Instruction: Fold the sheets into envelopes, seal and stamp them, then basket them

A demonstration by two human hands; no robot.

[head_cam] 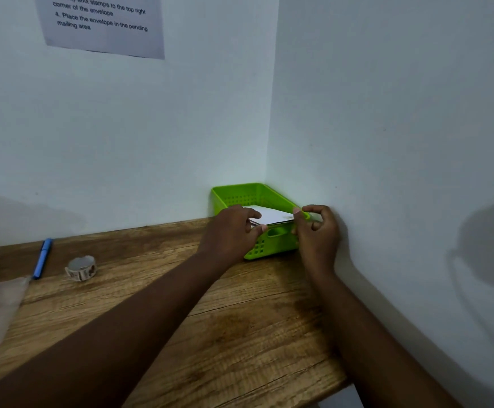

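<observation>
Both hands' grips (234, 229) (316, 228) pinch white envelopes (272, 214) inside the green basket (240, 195).

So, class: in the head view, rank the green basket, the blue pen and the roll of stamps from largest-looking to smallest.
1. Green basket, clearly largest.
2. Blue pen, longer but thin.
3. Roll of stamps, shorter though wider; its place against the pen is unsure.

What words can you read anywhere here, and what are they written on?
All on the paper notice taped to the wall:
"...irmly affix stamps to the top right corner of the envelope" (first letters cut off)
"4. Place the envelope in the pending mailing area"
The line above these is cut off, unreadable.
Roll of stamps: printed pictures, too small to read.
Blue pen, green basket, white envelope: no readable text.
</observation>
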